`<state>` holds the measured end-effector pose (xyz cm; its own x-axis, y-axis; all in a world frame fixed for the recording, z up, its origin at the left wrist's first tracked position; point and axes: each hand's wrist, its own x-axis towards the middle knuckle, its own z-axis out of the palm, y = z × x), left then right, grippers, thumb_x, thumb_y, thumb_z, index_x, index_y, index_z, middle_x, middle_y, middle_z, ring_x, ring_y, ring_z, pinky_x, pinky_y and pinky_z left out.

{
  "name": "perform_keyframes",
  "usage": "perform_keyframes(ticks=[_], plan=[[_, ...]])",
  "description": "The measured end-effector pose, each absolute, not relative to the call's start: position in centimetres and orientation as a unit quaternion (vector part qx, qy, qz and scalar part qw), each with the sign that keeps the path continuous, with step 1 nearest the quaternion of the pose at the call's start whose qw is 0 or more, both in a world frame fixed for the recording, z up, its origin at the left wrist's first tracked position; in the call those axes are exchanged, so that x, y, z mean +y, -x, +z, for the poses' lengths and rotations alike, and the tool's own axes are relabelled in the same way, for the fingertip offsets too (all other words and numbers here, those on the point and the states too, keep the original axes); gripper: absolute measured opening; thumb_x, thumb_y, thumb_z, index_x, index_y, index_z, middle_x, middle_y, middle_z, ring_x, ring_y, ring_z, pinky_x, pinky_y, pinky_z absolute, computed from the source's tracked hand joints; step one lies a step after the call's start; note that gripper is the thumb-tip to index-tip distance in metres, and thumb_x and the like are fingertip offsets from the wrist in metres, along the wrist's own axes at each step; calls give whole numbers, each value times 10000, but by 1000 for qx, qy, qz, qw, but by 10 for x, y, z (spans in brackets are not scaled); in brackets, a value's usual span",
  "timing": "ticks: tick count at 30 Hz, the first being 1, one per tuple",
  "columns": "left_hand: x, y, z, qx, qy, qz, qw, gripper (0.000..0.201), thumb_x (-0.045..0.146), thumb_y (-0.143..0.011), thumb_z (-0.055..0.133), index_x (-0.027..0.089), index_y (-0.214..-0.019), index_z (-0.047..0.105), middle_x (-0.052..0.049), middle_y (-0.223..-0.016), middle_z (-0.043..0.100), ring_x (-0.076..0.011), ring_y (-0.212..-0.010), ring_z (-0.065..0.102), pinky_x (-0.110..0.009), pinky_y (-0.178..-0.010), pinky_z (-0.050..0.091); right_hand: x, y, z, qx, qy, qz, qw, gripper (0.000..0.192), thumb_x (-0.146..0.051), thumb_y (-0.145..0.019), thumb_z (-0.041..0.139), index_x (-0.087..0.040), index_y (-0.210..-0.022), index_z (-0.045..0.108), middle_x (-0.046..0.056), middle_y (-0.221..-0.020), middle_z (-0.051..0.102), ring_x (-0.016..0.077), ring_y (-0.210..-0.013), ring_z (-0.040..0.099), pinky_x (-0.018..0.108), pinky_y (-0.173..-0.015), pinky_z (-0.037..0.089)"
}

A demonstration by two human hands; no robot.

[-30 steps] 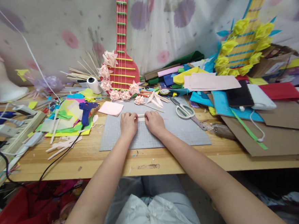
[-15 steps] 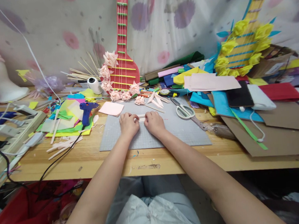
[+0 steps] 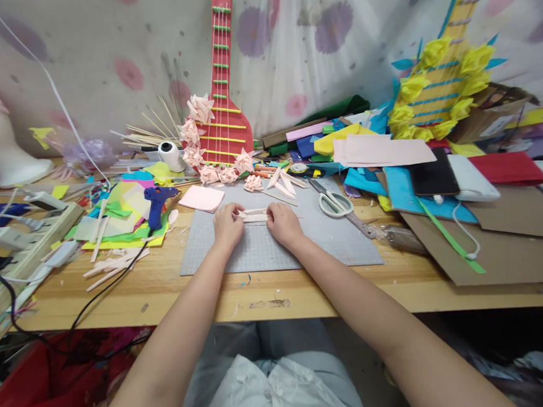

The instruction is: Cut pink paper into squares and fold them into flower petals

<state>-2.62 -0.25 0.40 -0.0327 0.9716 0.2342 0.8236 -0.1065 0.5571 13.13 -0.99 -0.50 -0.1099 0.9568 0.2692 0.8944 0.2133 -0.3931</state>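
A pale pink paper strip [image 3: 255, 217] stretches between my two hands, just above the grey cutting mat [image 3: 229, 256]. My left hand [image 3: 229, 225] pinches its left end and my right hand [image 3: 284, 223] pinches the right end. The fingertips partly cover both ends, and the strip looks folded or doubled along its length. Beyond the hands lie a pink paper flower [image 3: 253, 182] on a stick and several pink paper petals [image 3: 285, 183]. A stack of pink paper [image 3: 202, 198] rests at the mat's upper left. Grey-handled scissors [image 3: 336, 204] lie open-bladed to the right.
A blue glue gun [image 3: 157, 205] stands on coloured paper at left, beside a power strip [image 3: 42, 250]. Behind the mat leans a red paper instrument [image 3: 226, 129] with pink flowers. Brown cardboard [image 3: 498, 249] and a black phone-like slab [image 3: 433, 172] are at right.
My hands have moved apart, the left one going leftward and the right one slightly rightward. More of the pink paper strip now shows between them.
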Motion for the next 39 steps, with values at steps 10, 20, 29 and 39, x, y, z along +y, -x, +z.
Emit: perform_keyframes(ticks=[10,20,29,39], plan=[[37,18,35,649,-736,121,152,285,301,-701,556,203,-963,605,-54,-941,656,-175,-868,578,-267,-764,424,-4,-143,-10,-692,605,115,376,159,-179,-708,477,-189,-846,554,55,-896,520,191,-896,462,309,-835,373],[52,12,47,641,-743,-19,192,296,316,-592,639,227,-874,635,-37,-927,674,-173,-795,610,-234,-646,441,-1,-143,-14,-715,616,104,313,216,-242,-727,526,-185,-928,582,80,-962,526,216,-949,448,334,-861,351],[44,16,41,605,-757,33,246,191,253,-626,589,193,-802,629,-10,-729,639,-139,-645,569,-235,-581,420,-3,-143,-13,-721,603,102,325,322,-225,-721,523,-165,-1034,564,84,-980,535,209,-941,453,330,-884,349],[20,30,19,445,-876,167,78,204,111,-678,467,192,-816,593,-35,-791,584,-173,-825,508,-290,-768,393,-1,-141,-13,-761,543,100,341,172,-179,-718,531,-177,-872,607,57,-911,565,194,-921,458,306,-847,364]])
